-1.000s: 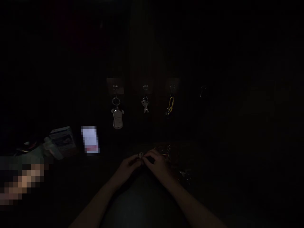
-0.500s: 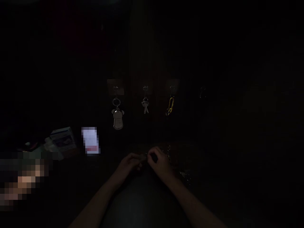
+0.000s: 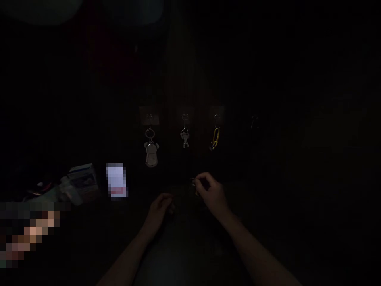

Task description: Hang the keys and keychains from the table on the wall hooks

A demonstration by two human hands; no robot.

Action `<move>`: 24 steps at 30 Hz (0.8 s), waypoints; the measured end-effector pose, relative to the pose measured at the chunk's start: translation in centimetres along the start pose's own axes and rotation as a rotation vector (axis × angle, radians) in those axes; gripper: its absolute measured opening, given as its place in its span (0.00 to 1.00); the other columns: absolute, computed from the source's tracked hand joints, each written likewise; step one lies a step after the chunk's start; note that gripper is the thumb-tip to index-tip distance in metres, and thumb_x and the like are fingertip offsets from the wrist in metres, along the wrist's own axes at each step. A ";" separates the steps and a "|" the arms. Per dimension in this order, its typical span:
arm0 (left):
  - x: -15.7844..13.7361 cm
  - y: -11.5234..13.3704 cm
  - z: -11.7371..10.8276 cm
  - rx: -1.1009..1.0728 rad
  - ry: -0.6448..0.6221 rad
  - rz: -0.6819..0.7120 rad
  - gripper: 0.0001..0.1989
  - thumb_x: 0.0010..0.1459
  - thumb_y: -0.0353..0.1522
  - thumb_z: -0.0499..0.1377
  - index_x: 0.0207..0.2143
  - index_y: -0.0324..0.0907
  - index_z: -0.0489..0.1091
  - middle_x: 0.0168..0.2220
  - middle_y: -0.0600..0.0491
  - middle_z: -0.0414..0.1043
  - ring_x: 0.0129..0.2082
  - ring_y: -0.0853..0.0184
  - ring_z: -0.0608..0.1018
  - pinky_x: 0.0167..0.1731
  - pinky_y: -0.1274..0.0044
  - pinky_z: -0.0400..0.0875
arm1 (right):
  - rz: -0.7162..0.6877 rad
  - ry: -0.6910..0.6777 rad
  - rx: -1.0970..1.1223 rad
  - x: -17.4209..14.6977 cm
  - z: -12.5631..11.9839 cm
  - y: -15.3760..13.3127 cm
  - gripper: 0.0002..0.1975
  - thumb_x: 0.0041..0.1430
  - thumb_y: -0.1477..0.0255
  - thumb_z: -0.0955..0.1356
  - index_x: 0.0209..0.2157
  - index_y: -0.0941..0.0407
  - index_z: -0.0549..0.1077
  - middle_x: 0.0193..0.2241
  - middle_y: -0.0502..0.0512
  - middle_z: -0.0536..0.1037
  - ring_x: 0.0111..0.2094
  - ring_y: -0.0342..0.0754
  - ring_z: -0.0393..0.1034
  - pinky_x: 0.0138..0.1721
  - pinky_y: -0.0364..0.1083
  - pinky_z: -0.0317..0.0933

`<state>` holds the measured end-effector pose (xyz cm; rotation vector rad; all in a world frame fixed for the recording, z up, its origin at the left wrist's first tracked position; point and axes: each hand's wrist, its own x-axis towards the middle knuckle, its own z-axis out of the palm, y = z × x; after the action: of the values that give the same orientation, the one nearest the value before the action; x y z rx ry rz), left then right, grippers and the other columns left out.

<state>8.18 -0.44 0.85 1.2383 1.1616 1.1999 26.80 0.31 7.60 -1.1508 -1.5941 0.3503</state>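
The scene is very dark. My right hand [image 3: 210, 194] is closed in a pinch, thumb against forefinger, on a small shiny metal ring [image 3: 193, 182]; a yellowish bit shows just under the fingertips. To its left and a little lower, my left hand [image 3: 160, 207] has its fingers curled in, and whatever may be in them is lost in shadow. Above the hands, three things hang from hooks: a pale keychain with round ears [image 3: 151, 155], a bunch of keys [image 3: 185, 139] and a yellow cord loop [image 3: 216, 138].
Farther right along the row is another hook [image 3: 254, 122]. At left a bright blurred-out rectangle [image 3: 116, 180] glows, beside a box [image 3: 83, 178] and a pale bottle-like thing [image 3: 70, 190]. Another pixelated patch [image 3: 38, 234] covers the lower left.
My hands have moved apart. The right one went up and right with the shiny ring, while the left stayed low. The whole view has shifted slightly.
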 end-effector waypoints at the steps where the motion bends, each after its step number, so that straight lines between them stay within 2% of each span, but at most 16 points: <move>1: 0.1 -0.1 -0.1 0.016 0.029 0.018 0.15 0.52 0.42 0.57 0.36 0.41 0.69 0.22 0.57 0.69 0.23 0.70 0.72 0.25 0.79 0.65 | -0.007 0.013 0.009 0.6 -0.2 -0.4 0.05 0.54 0.68 0.64 0.29 0.54 0.68 0.24 0.48 0.74 0.25 0.44 0.69 0.26 0.41 0.61; 6: 0.8 -0.7 -0.9 0.014 0.111 0.081 0.16 0.51 0.43 0.57 0.38 0.41 0.68 0.23 0.57 0.69 0.23 0.70 0.71 0.26 0.79 0.64 | -0.105 0.107 0.026 4.0 -1.1 -2.2 0.05 0.54 0.68 0.64 0.29 0.54 0.69 0.26 0.50 0.76 0.29 0.46 0.71 0.31 0.43 0.63; 11: 1.0 -1.0 -0.9 -0.023 0.106 0.047 0.16 0.51 0.42 0.57 0.38 0.41 0.68 0.23 0.58 0.68 0.23 0.71 0.70 0.25 0.79 0.64 | -0.186 0.188 0.073 7.2 -1.3 -3.3 0.05 0.54 0.69 0.63 0.29 0.54 0.68 0.28 0.51 0.76 0.32 0.46 0.71 0.36 0.45 0.63; 19: 1.0 -0.7 -0.9 0.010 0.103 0.066 0.16 0.51 0.43 0.57 0.36 0.41 0.69 0.22 0.58 0.69 0.22 0.70 0.71 0.26 0.79 0.65 | -0.276 0.239 0.080 11.7 -1.4 -5.2 0.06 0.54 0.69 0.63 0.29 0.55 0.69 0.27 0.50 0.74 0.29 0.44 0.69 0.32 0.43 0.61; 24: 1.6 -1.4 -1.1 -0.007 0.094 0.059 0.16 0.51 0.43 0.57 0.36 0.42 0.69 0.22 0.58 0.70 0.22 0.71 0.71 0.25 0.79 0.65 | -0.303 0.214 0.026 13.7 -1.1 -5.9 0.06 0.53 0.70 0.64 0.27 0.56 0.71 0.25 0.49 0.74 0.29 0.43 0.68 0.32 0.43 0.60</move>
<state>7.20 1.19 -0.57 1.2294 1.1957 1.3169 25.61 8.24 20.24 -0.8780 -1.5398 0.0466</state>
